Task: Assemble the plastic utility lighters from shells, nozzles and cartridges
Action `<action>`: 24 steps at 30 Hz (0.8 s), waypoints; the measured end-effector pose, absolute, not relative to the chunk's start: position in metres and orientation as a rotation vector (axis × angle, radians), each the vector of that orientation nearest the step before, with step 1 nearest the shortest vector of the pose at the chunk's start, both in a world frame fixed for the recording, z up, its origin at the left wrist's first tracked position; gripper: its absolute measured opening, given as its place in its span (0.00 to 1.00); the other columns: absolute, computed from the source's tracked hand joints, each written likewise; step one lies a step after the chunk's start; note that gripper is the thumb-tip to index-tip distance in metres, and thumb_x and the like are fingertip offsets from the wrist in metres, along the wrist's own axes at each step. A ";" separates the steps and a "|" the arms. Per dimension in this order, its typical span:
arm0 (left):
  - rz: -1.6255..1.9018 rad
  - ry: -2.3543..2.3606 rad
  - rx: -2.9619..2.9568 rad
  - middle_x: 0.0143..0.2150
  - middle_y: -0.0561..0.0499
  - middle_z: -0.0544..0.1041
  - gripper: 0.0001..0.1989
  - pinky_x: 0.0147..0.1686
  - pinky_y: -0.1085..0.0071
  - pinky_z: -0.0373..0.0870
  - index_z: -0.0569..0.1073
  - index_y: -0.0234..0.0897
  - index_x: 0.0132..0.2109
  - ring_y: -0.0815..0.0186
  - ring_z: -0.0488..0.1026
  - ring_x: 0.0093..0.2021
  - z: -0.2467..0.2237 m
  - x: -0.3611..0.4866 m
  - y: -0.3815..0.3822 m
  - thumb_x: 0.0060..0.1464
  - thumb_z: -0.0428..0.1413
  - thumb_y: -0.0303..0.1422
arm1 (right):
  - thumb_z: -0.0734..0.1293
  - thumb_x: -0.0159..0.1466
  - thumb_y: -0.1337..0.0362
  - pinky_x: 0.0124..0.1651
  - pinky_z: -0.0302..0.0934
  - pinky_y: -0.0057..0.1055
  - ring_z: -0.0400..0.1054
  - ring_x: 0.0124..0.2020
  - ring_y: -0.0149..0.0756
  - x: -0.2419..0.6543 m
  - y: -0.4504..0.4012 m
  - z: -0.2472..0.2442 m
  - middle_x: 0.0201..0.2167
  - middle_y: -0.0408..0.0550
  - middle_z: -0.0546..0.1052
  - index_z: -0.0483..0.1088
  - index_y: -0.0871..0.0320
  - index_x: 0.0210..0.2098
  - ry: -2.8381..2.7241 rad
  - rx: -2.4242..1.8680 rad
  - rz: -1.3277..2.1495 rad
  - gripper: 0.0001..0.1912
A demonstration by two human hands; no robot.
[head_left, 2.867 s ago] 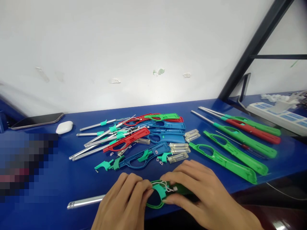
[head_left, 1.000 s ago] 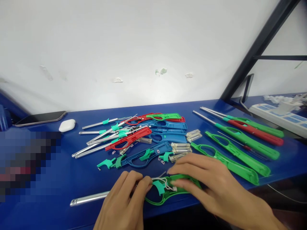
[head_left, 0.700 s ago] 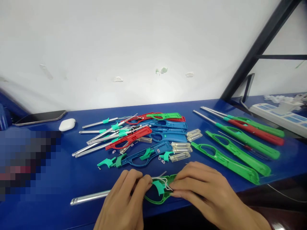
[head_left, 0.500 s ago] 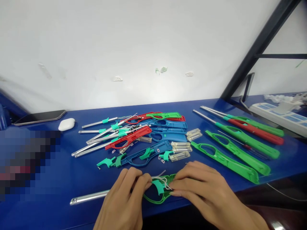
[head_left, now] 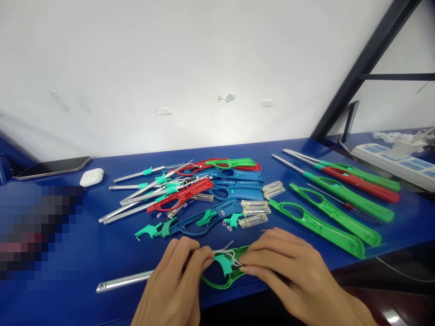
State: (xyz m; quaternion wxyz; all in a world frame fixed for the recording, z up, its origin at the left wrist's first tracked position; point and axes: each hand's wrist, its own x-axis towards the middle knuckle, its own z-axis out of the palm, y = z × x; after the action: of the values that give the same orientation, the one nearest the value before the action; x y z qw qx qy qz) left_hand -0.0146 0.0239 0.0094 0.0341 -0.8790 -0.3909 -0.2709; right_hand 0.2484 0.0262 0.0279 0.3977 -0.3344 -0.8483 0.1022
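Note:
Near the front edge of the table lies a green lighter half-shell [head_left: 217,284], with a teal trigger [head_left: 224,265] and white wires [head_left: 228,253] in it. A silver metal tube [head_left: 124,281] sticks out to the left from beneath my left hand [head_left: 175,278]. That hand is closed on the lighter's front end, where tube and shell meet; its fingertips are partly hidden. My right hand [head_left: 288,271] is closed at the shell's handle, thumb and fingers pinched by the wire ends. It covers most of the handle.
Behind are blue shells [head_left: 238,194], a red shell [head_left: 183,197], loose metal tubes [head_left: 136,210] and clear fuel tanks [head_left: 253,221]. On the right lie green half-shells [head_left: 322,228], assembled lighters [head_left: 360,183] and a screwdriver [head_left: 328,196]. A phone [head_left: 54,167] and white earbud case [head_left: 91,177] sit left.
The view has shifted very slightly. Both hands keep their hold on the lighter, with only tiny movement of the right fingertips by the wires.

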 end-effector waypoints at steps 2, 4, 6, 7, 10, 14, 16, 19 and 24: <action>-0.829 -1.191 -2.702 0.46 0.49 0.74 0.16 0.43 0.68 0.78 0.73 0.39 0.55 0.63 0.74 0.42 0.008 -0.016 0.024 0.70 0.48 0.18 | 0.67 0.79 0.67 0.41 0.70 0.33 0.80 0.36 0.33 0.248 0.026 0.028 0.39 0.41 0.88 0.80 0.56 0.46 -2.143 -0.851 0.261 0.08; -0.810 -1.175 -2.709 0.46 0.49 0.74 0.16 0.42 0.67 0.78 0.73 0.39 0.55 0.63 0.74 0.42 0.007 -0.017 0.023 0.70 0.48 0.18 | 0.68 0.78 0.67 0.41 0.70 0.33 0.79 0.35 0.33 0.248 0.025 0.029 0.38 0.41 0.88 0.80 0.56 0.46 -2.134 -0.859 0.272 0.07; -0.779 -1.176 -2.718 0.46 0.49 0.74 0.16 0.43 0.67 0.78 0.73 0.39 0.55 0.62 0.73 0.43 0.006 -0.018 0.023 0.70 0.49 0.18 | 0.69 0.77 0.66 0.41 0.70 0.33 0.78 0.35 0.33 0.249 0.025 0.029 0.38 0.41 0.87 0.81 0.55 0.45 -2.138 -0.860 0.280 0.07; -0.774 -1.182 -2.717 0.46 0.48 0.74 0.16 0.43 0.66 0.78 0.73 0.39 0.56 0.62 0.73 0.43 0.006 -0.018 0.023 0.70 0.50 0.18 | 0.69 0.77 0.66 0.41 0.70 0.33 0.78 0.35 0.33 0.249 0.025 0.029 0.38 0.41 0.87 0.81 0.55 0.45 -2.143 -0.859 0.282 0.07; -0.797 -1.209 -2.695 0.45 0.48 0.73 0.16 0.41 0.66 0.78 0.73 0.40 0.56 0.62 0.73 0.42 0.006 -0.018 0.022 0.69 0.50 0.18 | 0.69 0.77 0.66 0.40 0.69 0.33 0.77 0.35 0.33 0.251 0.024 0.030 0.39 0.41 0.86 0.82 0.54 0.46 -2.163 -0.860 0.287 0.07; -0.857 -1.196 -2.641 0.44 0.49 0.74 0.21 0.34 0.71 0.76 0.74 0.42 0.55 0.64 0.75 0.38 0.011 -0.015 0.022 0.65 0.48 0.16 | 0.68 0.77 0.68 0.38 0.68 0.33 0.75 0.35 0.34 0.253 0.023 0.030 0.38 0.42 0.85 0.82 0.54 0.46 -2.196 -0.864 0.261 0.08; -0.888 -1.172 -2.611 0.42 0.50 0.76 0.22 0.31 0.72 0.75 0.76 0.42 0.54 0.65 0.76 0.36 0.015 -0.012 0.022 0.63 0.47 0.15 | 0.68 0.77 0.69 0.38 0.68 0.34 0.75 0.34 0.34 0.254 0.023 0.028 0.39 0.44 0.85 0.82 0.54 0.47 -2.207 -0.865 0.248 0.09; -0.910 -1.128 -2.590 0.42 0.50 0.78 0.22 0.34 0.73 0.77 0.78 0.41 0.53 0.66 0.78 0.37 0.020 -0.009 0.023 0.63 0.47 0.16 | 0.68 0.76 0.70 0.38 0.68 0.34 0.74 0.34 0.35 0.254 0.021 0.027 0.39 0.46 0.84 0.81 0.56 0.47 -2.220 -0.876 0.242 0.08; -0.879 -1.029 -2.640 0.40 0.53 0.82 0.19 0.35 0.71 0.79 0.79 0.42 0.54 0.66 0.79 0.35 0.022 -0.010 0.021 0.71 0.47 0.21 | 0.68 0.76 0.68 0.39 0.69 0.35 0.73 0.34 0.36 0.252 0.020 0.030 0.37 0.47 0.82 0.80 0.57 0.44 -2.245 -0.889 0.253 0.07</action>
State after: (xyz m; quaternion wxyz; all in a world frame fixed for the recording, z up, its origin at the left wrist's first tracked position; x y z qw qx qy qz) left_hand -0.0096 0.0211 0.0221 0.0872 -0.8865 -0.3454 -0.2952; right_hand 0.2517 0.0200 0.0303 0.3494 -0.3431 -0.8664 0.0977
